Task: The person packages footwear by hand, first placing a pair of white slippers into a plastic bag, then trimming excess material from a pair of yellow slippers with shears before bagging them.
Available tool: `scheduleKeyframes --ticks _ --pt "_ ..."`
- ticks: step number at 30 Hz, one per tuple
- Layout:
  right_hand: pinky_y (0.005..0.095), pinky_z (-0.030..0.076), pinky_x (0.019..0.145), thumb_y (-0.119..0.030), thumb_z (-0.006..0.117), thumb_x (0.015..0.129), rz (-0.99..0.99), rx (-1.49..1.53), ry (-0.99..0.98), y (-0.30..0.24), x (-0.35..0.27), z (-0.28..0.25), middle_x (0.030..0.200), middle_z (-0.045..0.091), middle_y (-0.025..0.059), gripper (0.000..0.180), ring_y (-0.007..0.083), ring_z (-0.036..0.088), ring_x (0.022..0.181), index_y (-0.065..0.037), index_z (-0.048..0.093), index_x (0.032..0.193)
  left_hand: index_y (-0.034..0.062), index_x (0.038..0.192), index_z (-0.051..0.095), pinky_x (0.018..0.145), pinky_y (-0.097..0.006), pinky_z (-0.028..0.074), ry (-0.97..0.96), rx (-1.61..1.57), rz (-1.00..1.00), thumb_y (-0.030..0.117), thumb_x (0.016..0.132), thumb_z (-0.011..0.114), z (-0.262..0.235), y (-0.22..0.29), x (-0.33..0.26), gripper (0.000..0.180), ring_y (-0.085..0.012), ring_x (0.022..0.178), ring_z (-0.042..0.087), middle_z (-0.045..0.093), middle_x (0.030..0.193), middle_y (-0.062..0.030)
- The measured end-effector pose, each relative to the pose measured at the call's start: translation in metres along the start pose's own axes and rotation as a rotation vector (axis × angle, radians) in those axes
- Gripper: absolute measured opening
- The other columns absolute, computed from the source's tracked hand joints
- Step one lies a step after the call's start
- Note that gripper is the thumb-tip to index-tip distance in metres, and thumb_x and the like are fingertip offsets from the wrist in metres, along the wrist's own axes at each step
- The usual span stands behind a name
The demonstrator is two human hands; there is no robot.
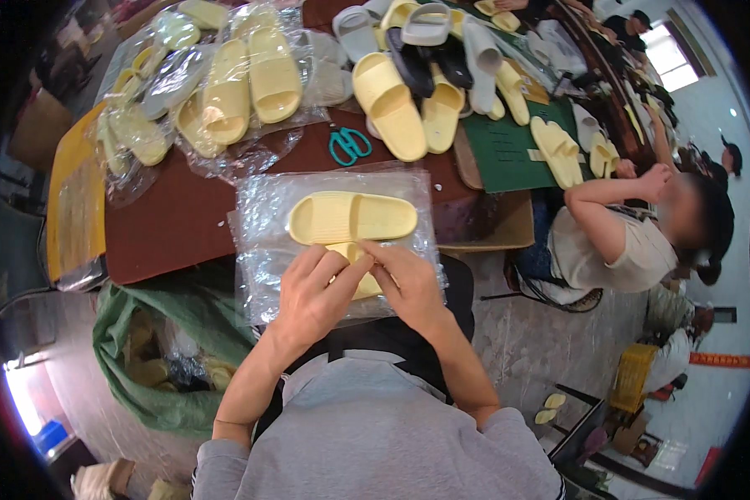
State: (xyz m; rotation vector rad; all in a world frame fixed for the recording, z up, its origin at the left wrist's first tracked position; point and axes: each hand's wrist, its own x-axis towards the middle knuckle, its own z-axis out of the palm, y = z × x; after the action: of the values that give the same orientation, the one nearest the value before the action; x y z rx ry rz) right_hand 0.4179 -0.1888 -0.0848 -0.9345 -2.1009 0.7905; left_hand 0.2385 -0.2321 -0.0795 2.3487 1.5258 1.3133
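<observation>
Both my hands meet over a yellow slipper (367, 288) that lies partly hidden beneath them, close to my lap. My left hand (315, 290) is closed, its fingers curled at the slipper's strap. The fingertips of my right hand (410, 287) are pinched together beside the left ones; whatever is between them is too small to see. Just beyond my hands, a second yellow slipper (387, 217) lies sideways, its strap toward the left. Under both slippers are flat clear plastic bags (262, 250), which reach over the edge of the brown table (167, 237).
Teal-handled scissors (349, 146) lie farther back. Bagged yellow slippers (275, 77) fill the back left; loose yellow, white and black slippers (389, 104) pile up behind. A green sack (154, 400) stands at lower left. Another person (617, 237) sits to the right.
</observation>
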Motion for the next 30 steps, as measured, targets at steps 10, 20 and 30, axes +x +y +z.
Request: scheduleKeyframes --ticks 10,20,30 --pt "0.0257 0.055 0.071 -0.019 0.054 0.104 0.648 0.381 0.559 0.154 -0.055 -0.067 0.089 0.066 0.004 0.029 0.01 0.063 0.077 0.001 0.067 0.12 0.0053 0.118 0.066 0.088 -0.042 0.051 -0.155 -0.196 -0.338 0.014 0.088 0.07 0.025 -0.028 -0.024 0.031 -0.0341 0.105 0.062 0.064 0.115 -0.0145" --pt "0.0351 0.054 0.085 -0.01 0.057 0.098 0.529 -0.153 0.456 0.174 -0.071 -0.045 0.122 0.061 0.018 0.036 0.0247 0.063 0.105 -0.001 0.055 0.132 0.0003 0.131 0.054 0.086 -0.046 0.052 -0.217 -0.018 -0.817 0.015 0.092 0.062 0.04 -0.104 -0.073 0.042 -0.0375 0.104 0.063 0.058 0.121 -0.0215" --pt "0.0336 0.055 0.053 -0.012 0.065 0.093 0.707 0.369 -0.289 0.061 -0.037 0.08 0.09 0.071 0.0192 0.024 0.021 0.068 0.063 0.007 0.057 0.106 0.0005 0.114 0.052 0.077 -0.051 0.05 -0.23 0.05 -0.968 0.024 0.089 0.064 0.082 -0.128 -0.074 0.036 -0.0428 0.092 0.065 0.066 0.1 -0.0238"
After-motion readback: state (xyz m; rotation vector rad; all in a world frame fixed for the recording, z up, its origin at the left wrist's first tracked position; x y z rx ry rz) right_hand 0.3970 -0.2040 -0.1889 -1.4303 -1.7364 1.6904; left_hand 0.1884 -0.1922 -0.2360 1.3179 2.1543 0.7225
